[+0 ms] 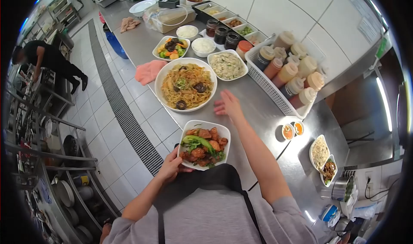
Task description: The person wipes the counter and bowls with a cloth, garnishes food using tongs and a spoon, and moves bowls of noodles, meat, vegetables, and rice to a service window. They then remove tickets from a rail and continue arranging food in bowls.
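Observation:
My left hand (171,168) grips the left edge of a squarish white bowl (218,126) close to my body. In it lie glazed brown meat pieces (209,146) and green leafy vegetables (195,141). My right hand (229,105) is over the steel counter with nothing in it, fingers stretched out. Just left of that hand stands a big round white bowl (159,83) of noodles (188,89) topped with dark mushrooms. Beyond the fingers is a white dish of fried rice (227,66). A pink cloth (149,71) lies beside the noodle bowl.
A white basket (270,88) of sauce bottles stands against the wall, near jars (220,35) and a topping tray (234,23). Farther back are rice bowls (203,46) and a vegetable dish (172,48). Sauce cups (288,131) sit right. Another person (56,61) bends at left.

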The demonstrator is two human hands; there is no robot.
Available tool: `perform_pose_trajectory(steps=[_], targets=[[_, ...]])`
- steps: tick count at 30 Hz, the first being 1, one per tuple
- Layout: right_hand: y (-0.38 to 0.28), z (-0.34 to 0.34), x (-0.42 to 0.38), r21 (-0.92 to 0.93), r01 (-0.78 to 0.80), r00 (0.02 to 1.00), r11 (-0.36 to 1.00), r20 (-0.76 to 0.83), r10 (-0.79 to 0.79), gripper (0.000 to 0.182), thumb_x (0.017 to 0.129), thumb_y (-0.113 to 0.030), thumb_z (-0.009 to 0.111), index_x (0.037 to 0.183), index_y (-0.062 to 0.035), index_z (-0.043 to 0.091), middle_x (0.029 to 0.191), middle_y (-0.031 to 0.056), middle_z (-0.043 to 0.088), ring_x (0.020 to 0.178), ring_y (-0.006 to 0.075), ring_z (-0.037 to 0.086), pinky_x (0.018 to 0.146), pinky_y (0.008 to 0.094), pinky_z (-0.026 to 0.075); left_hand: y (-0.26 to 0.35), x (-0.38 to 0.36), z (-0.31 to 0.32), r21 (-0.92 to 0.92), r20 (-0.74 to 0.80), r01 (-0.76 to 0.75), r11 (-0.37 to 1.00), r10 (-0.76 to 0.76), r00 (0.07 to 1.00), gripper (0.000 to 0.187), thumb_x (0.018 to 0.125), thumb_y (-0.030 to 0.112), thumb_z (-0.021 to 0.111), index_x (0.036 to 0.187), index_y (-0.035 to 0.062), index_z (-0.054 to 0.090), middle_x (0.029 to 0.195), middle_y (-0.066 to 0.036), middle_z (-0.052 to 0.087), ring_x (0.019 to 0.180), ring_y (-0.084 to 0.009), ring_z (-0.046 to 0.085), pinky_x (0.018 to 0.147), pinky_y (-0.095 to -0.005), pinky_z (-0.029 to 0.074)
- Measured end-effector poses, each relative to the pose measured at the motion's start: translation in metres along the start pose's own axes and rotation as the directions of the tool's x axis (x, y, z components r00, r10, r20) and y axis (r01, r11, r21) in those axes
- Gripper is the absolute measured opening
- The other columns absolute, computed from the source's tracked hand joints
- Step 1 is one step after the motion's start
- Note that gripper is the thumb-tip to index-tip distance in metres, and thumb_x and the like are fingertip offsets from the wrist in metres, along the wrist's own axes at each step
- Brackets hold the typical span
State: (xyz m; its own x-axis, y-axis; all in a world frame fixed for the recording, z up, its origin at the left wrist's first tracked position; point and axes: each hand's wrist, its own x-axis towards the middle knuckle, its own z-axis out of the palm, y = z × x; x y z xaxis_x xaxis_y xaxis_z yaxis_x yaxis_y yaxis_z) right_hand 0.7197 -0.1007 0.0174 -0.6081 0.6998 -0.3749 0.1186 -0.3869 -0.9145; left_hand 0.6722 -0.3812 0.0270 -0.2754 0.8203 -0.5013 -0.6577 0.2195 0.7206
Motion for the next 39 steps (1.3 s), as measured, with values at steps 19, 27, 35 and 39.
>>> perform_pose_trajectory(steps=[19,27,35,39], targets=[[0.027,-0.128,-0.113,-0.397,-0.123,0.963,0.909,-0.27,0.012,0.047,0.079,-0.006,0.045,0.126,-0.0107,0.04,0.078,0.0074,0.06,0.061,0.0114,0.056,0.049,0.0249,0.046,0.103,-0.01,-0.099,-0.013,-0.334,-0.228,0.974,0.211,0.919,0.042,0.082,0.01,0.041,0.123,0.0044,0.034,0.104,-0.014,0.054,0.076,-0.0247,0.062,0.056,-0.0284,0.056],[-0.03,-0.153,-0.143,-0.777,-0.323,0.921,0.541,-0.389,-0.008,0.032,0.08,-0.01,0.044,0.11,-0.0034,0.052,0.078,0.0115,0.061,0.061,0.0184,0.058,0.053,0.0288,0.046,0.149,0.135,-0.104,0.032,0.049,-0.073,0.997,0.071,0.996,0.043,0.084,0.01,0.037,0.126,0.0048,0.03,0.102,-0.016,0.056,0.073,-0.0271,0.063,0.058,-0.0307,0.055],[-0.013,-0.114,0.036,-0.182,0.107,0.957,0.977,-0.247,-0.151,0.03,0.086,-0.02,0.046,0.11,-0.0014,0.049,0.086,0.0112,0.057,0.068,0.02,0.059,0.06,0.0306,0.05,0.171,0.22,-0.106,0.179,0.271,0.034,0.983,-0.083,0.959,0.034,0.088,0.012,0.036,0.121,0.0047,0.035,0.11,-0.015,0.052,0.086,-0.0278,0.06,0.064,-0.0324,0.055],[-0.05,-0.062,0.099,0.027,-0.09,0.891,0.996,-0.445,0.093,0.03,0.088,-0.021,0.041,0.109,-0.0005,0.047,0.087,0.0129,0.056,0.067,0.022,0.059,0.057,0.033,0.051,0.192,0.232,-0.111,0.204,0.348,0.116,0.972,-0.183,0.919,0.041,0.083,0.02,0.044,0.12,0.0041,0.037,0.11,-0.014,0.052,0.089,-0.0304,0.058,0.069,-0.0374,0.054]])
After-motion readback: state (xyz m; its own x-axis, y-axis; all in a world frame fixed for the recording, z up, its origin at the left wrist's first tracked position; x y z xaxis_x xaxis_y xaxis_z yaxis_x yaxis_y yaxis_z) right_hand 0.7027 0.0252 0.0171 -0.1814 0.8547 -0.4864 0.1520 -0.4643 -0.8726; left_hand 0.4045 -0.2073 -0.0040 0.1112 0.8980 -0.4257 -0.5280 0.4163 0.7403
